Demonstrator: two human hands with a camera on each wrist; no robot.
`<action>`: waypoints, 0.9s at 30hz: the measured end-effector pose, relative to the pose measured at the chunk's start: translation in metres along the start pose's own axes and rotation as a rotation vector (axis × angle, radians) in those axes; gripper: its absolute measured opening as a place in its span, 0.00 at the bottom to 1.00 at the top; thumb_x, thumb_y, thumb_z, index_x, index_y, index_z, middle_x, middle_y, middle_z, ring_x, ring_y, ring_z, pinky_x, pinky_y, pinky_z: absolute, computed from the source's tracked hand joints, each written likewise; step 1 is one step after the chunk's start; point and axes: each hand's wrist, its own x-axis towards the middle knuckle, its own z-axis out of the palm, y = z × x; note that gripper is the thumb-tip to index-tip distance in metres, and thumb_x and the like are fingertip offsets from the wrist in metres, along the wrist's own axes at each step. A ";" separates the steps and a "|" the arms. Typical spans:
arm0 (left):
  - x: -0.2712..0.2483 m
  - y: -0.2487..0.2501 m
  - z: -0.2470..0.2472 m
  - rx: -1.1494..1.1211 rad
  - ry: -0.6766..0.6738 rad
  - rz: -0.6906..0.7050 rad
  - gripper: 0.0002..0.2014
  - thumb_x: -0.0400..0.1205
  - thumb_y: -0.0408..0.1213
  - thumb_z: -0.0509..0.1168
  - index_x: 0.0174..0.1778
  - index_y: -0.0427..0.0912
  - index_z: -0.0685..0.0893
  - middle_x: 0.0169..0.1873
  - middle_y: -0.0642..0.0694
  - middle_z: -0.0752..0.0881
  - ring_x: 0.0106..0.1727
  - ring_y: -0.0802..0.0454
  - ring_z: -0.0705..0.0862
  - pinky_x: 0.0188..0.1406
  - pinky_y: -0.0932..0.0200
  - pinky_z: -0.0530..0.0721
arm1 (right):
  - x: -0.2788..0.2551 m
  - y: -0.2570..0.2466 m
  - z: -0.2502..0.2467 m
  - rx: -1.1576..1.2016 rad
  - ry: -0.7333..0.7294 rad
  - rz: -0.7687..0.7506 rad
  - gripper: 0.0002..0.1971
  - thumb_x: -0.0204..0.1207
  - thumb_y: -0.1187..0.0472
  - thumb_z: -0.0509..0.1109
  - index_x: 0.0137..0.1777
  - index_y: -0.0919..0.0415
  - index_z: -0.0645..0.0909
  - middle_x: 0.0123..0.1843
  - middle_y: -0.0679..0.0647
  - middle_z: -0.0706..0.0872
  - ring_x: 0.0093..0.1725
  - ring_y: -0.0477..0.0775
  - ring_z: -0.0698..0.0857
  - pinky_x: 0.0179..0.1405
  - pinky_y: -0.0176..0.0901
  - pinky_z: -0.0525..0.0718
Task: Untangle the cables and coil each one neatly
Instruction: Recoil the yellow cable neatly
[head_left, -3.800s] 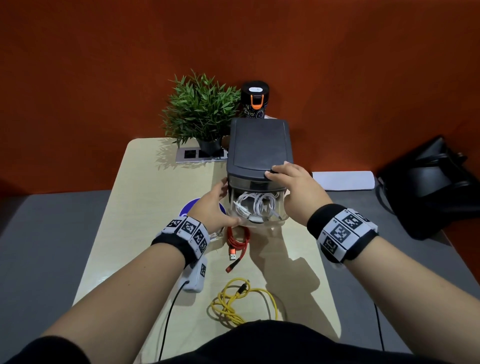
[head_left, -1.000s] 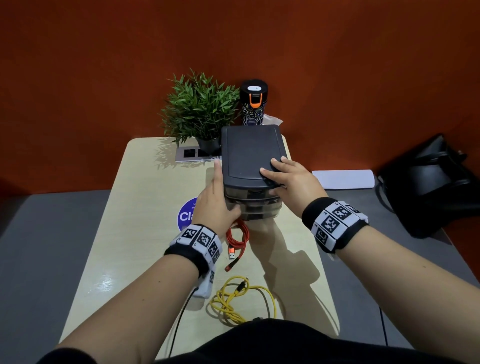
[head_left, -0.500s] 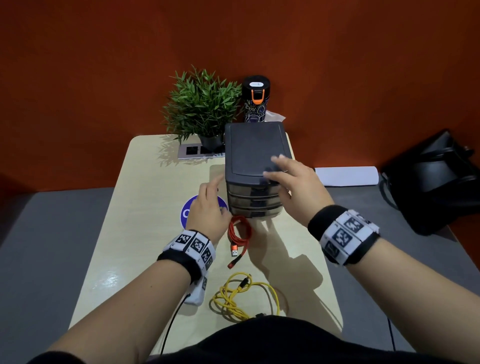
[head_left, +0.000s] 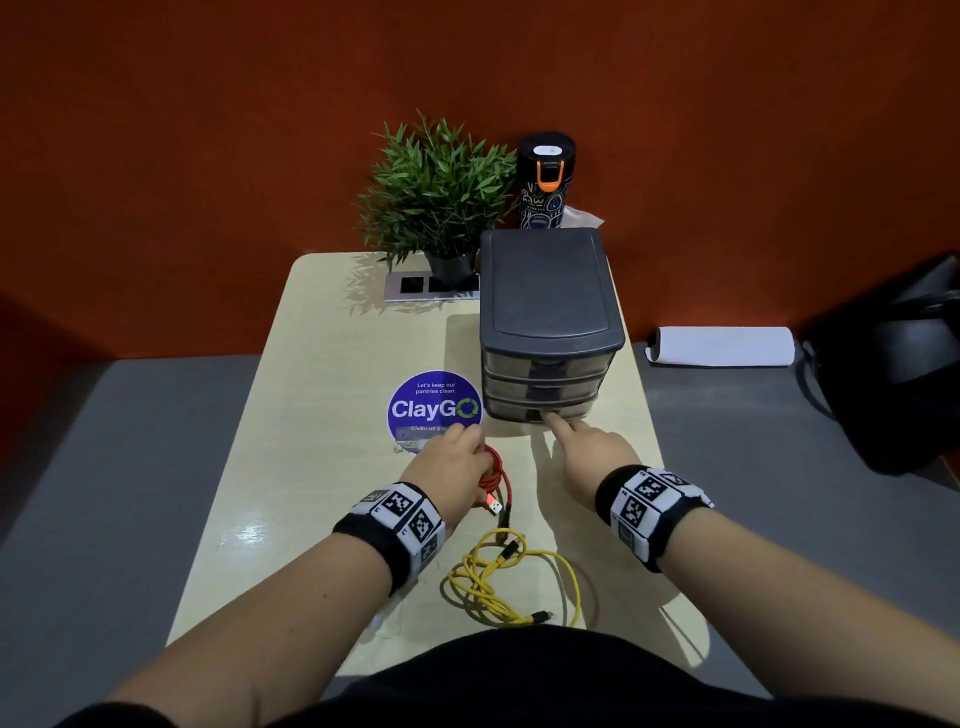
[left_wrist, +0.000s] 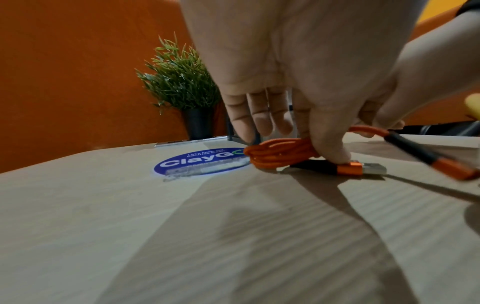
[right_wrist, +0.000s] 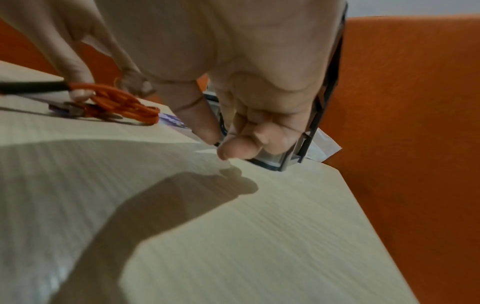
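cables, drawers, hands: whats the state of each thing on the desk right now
red cable: bundled, on the table, gripped by the left hand
yellow cable: loose tangle near the table's front edge, untouched
drawer unit: upright, all three drawers shut
left hand: fingers curled around the red cable
right hand: index fingertip at the bottom drawer handle, holding nothing
tumbler: upright, lid closed

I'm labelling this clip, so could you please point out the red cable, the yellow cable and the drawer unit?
red cable (left_wrist: 280, 155), left wrist view, middle of the coiled bundle.
yellow cable (head_left: 485, 587), head view, tangled loops.
drawer unit (head_left: 545, 280), head view, dark top panel.
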 end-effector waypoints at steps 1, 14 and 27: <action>-0.001 -0.001 0.000 0.008 0.000 0.014 0.22 0.81 0.48 0.65 0.69 0.43 0.77 0.65 0.47 0.73 0.65 0.48 0.70 0.65 0.54 0.73 | 0.002 0.000 0.002 -0.008 -0.005 0.006 0.37 0.75 0.68 0.57 0.83 0.51 0.47 0.73 0.60 0.74 0.62 0.63 0.81 0.58 0.51 0.80; -0.016 -0.010 -0.028 -0.213 0.192 0.000 0.14 0.84 0.47 0.59 0.65 0.51 0.77 0.63 0.54 0.81 0.68 0.53 0.70 0.68 0.55 0.63 | -0.030 -0.006 0.021 0.086 0.046 -0.095 0.21 0.74 0.65 0.64 0.66 0.56 0.65 0.63 0.56 0.80 0.57 0.62 0.81 0.45 0.44 0.66; 0.026 0.016 -0.038 -0.034 0.124 0.200 0.16 0.84 0.43 0.60 0.69 0.52 0.77 0.64 0.52 0.81 0.66 0.51 0.74 0.68 0.54 0.66 | -0.071 -0.003 0.046 0.086 0.070 -0.221 0.13 0.83 0.53 0.54 0.64 0.54 0.70 0.64 0.54 0.82 0.62 0.56 0.78 0.59 0.46 0.68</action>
